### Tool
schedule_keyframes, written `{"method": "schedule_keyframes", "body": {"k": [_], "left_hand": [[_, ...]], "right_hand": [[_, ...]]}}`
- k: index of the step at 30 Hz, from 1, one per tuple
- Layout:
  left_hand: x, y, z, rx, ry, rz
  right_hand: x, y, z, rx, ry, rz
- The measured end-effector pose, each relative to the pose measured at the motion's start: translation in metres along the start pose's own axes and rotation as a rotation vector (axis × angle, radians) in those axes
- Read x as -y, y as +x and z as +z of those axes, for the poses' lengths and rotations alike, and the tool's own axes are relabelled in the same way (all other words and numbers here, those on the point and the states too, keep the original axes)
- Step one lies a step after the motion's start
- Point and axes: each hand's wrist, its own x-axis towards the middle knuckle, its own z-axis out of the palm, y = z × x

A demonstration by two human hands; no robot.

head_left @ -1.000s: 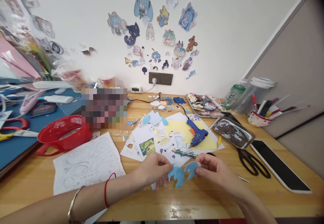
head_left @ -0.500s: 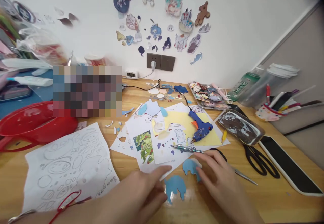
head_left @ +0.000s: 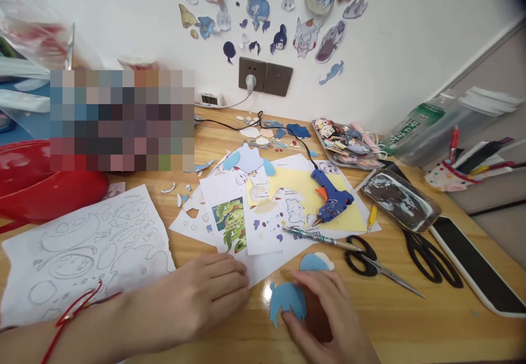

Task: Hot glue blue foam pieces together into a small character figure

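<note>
The right hand (head_left: 344,313), off the farther blue piece (head_left: 313,262), is now pinching the nearer cutout (head_left: 284,297) on the table (head_left: 242,339), shifting work there; the left hand (head_left: 205,291) is resting half-curled, any hold hidden

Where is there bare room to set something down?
Bare wood shows right of the right hand, below the nearer scissors and left of the black-faced slab. A smaller patch lies between the left hand and the nearer blue cutout. The middle is crowded: papers, pen, glue gun.
</note>
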Motion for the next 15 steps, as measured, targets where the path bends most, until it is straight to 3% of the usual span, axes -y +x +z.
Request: {"method": "schedule_keyframes", "body": {"k": [3, 7, 12, 15], "left_hand": [[-0.002, 0.010, 0.006, -0.035, -0.050, -0.108], [-0.006, 0.021, 0.014, -0.067, -0.099, -0.130], [-0.002, 0.024, 0.020, -0.033, -0.284, -0.191], [-0.002, 0.023, 0.023, -0.058, -0.367, -0.250]], "right_hand": [[0.002, 0.000, 0.001, -0.033, 0.006, 0.020], [0.005, -0.003, -0.001, -0.161, 0.070, 0.027], [0.002, -0.013, 0.001, -0.375, 0.277, 0.289], [-0.005, -0.015, 0.003, -0.422, 0.321, 0.352]]}}
